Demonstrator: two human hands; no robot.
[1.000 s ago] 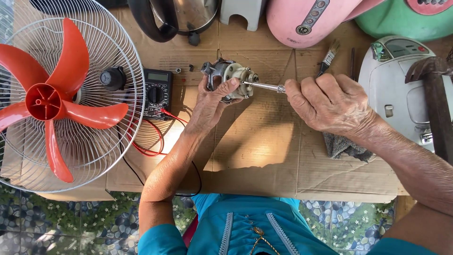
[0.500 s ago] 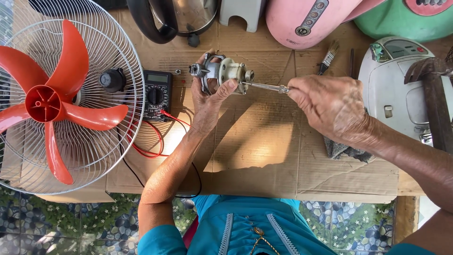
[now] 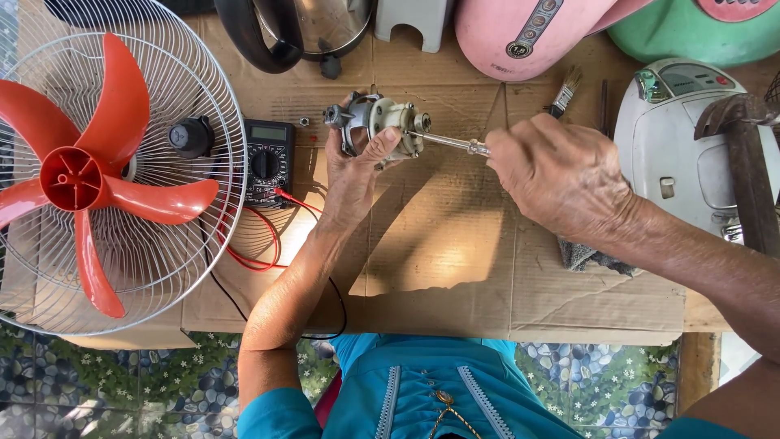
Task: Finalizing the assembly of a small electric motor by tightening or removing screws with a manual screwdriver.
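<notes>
Above the cardboard-covered bench (image 3: pixel 455 276), the left hand (image 3: pixel 357 167) is clamped round a small fan motor (image 3: pixel 378 122) — its shaft end faces right. From that side the right hand (image 3: pixel 561 175), closed on a screwdriver (image 3: pixel 451 142), lies level, tip at the motor's end face.

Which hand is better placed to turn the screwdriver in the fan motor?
Right. The right hand already grips the screwdriver, its tip at the fan motor; the left hand holds the motor.
</notes>
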